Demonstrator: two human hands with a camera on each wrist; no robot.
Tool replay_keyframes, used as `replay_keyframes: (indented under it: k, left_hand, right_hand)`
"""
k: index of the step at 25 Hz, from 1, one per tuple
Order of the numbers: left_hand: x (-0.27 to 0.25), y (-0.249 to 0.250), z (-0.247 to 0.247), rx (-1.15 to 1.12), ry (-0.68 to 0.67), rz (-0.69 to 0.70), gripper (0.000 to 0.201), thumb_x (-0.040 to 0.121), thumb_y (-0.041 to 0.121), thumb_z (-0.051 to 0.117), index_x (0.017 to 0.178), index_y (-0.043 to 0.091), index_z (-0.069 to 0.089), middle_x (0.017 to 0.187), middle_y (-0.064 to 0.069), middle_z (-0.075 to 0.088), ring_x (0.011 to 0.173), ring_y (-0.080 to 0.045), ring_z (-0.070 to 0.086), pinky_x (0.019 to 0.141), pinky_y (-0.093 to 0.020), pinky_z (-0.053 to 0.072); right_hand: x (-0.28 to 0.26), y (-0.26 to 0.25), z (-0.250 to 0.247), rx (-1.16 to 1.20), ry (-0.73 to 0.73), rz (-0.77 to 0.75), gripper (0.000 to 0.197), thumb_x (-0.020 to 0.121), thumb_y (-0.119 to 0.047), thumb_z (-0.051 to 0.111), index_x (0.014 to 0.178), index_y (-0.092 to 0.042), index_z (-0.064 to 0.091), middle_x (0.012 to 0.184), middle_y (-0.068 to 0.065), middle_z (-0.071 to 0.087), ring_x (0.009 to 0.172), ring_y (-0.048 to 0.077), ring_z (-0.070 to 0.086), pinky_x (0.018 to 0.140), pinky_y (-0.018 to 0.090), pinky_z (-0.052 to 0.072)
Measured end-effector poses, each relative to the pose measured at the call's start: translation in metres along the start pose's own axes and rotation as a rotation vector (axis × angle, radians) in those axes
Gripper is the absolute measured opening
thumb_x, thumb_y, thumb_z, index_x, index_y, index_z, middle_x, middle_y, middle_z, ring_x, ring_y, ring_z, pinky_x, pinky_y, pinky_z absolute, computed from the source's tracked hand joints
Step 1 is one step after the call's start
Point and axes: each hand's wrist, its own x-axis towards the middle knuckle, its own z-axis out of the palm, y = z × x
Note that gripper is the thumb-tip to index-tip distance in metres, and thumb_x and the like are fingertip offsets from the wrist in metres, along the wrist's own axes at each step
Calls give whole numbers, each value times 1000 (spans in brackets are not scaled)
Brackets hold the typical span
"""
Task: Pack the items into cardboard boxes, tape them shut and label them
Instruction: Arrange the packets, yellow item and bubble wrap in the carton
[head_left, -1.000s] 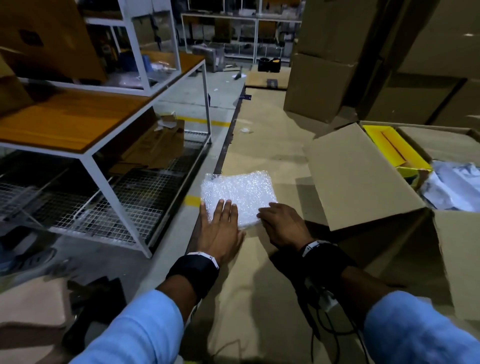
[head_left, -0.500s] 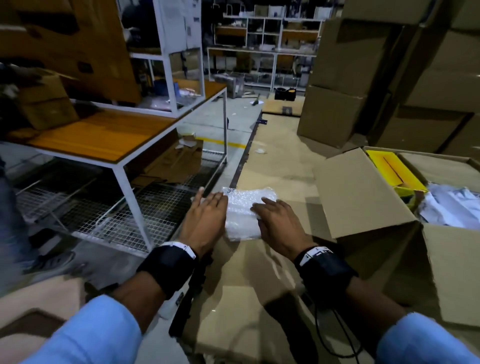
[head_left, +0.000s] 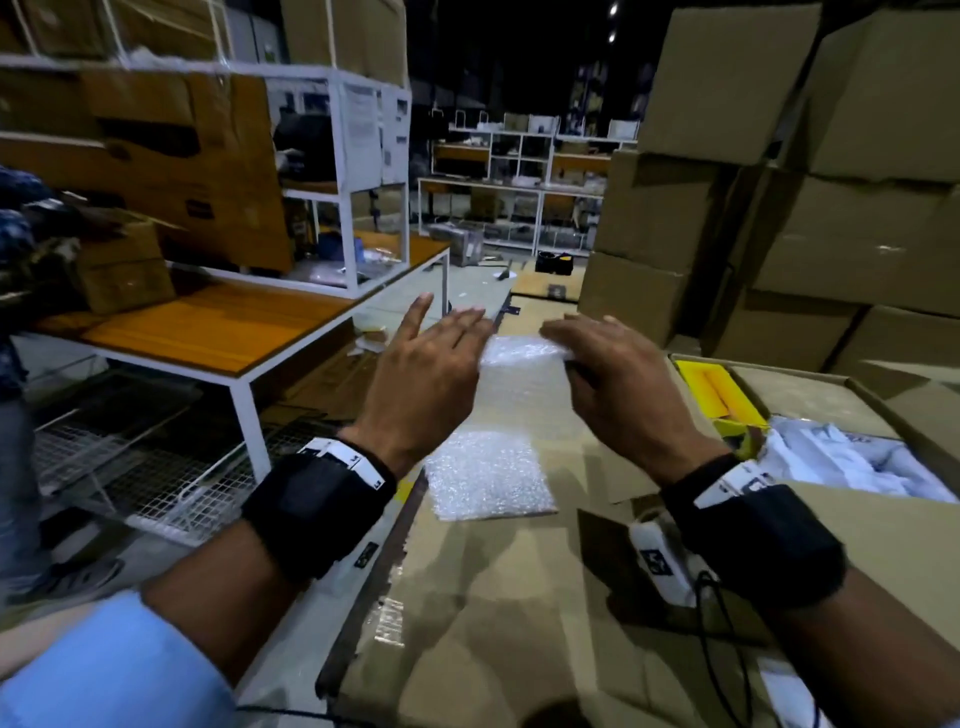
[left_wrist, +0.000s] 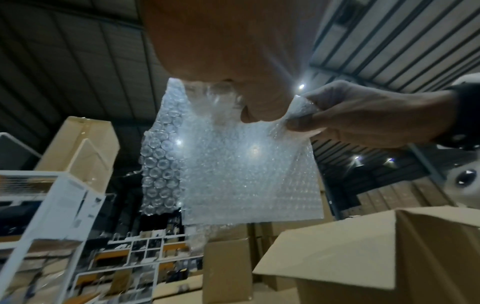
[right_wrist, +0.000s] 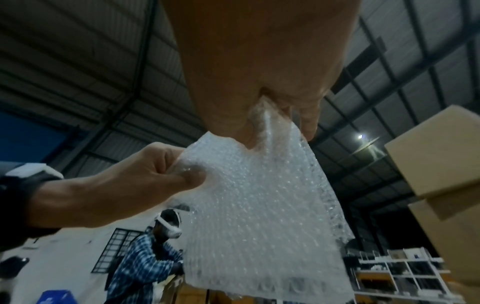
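Lifted off the flat cardboard (head_left: 519, 597) since a second ago, the bubble wrap (head_left: 511, 384) hangs pinched between my left hand (head_left: 423, 379) and right hand (head_left: 618, 384), while the box (head_left: 872, 395) beside me sits open, untaped and unlabelled.

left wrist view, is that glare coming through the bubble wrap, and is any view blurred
Left wrist view: ceiling lamps flare as starbursts through the backlit bubble wrap. Right wrist view: wrap evenly lit, one lamp glaring upper right. Head view: dim, with the stacked cardboard boxes bowed by the wide lens and slightly smeared.
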Motion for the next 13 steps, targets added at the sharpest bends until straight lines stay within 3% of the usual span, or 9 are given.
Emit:
replay_keyframes:
  k: [2, 4, 7, 11, 13]
  left_hand:
    - [13, 33, -9, -28, 42, 50, 42, 88, 1, 64, 130, -1, 61, 132, -22, 63, 120, -33, 64, 117, -58, 30]
    - [23, 69, -16, -44, 83, 99, 38, 92, 4, 54, 130, -1, 62, 132, -21, 63, 121, -32, 64, 118, -57, 29]
    - [31, 124, -26, -74, 131, 145, 39, 92, 5, 54, 130, -1, 62, 134, -20, 63, 122, -31, 63, 119, -54, 29]
    - [28, 222, -34, -91, 163, 190, 39, 90, 3, 57, 129, -1, 63, 133, -19, 63, 122, -31, 63, 117, -55, 32]
    - [19, 270, -34, -112, 133, 218, 41, 92, 5, 48, 130, -1, 62, 134, -20, 63, 122, -31, 63, 116, -56, 33]
  right_hand:
    - [-12, 13, -41, -28, 23, -11, 42, 81, 7, 62, 120, -9, 67, 121, 10, 70, 118, 30, 63, 104, 50, 45]
    - [-32, 27, -80, -67, 28, -16, 45, 81, 8, 64, 122, -9, 66, 126, 9, 69, 126, 26, 59, 108, 52, 43]
    - [-74, 48, -131, -98, 75, -31, 45, 80, 9, 67, 122, -7, 67, 126, 7, 69, 126, 24, 60, 109, 51, 42]
    - [-151, 78, -197, -105, 110, -26, 36, 87, -6, 53, 120, -7, 67, 125, 6, 69, 126, 23, 60, 109, 49, 42]
    - [-195, 92, -225, -108, 90, -10, 36, 89, -14, 49, 119, -5, 67, 123, 9, 69, 124, 26, 60, 110, 48, 42]
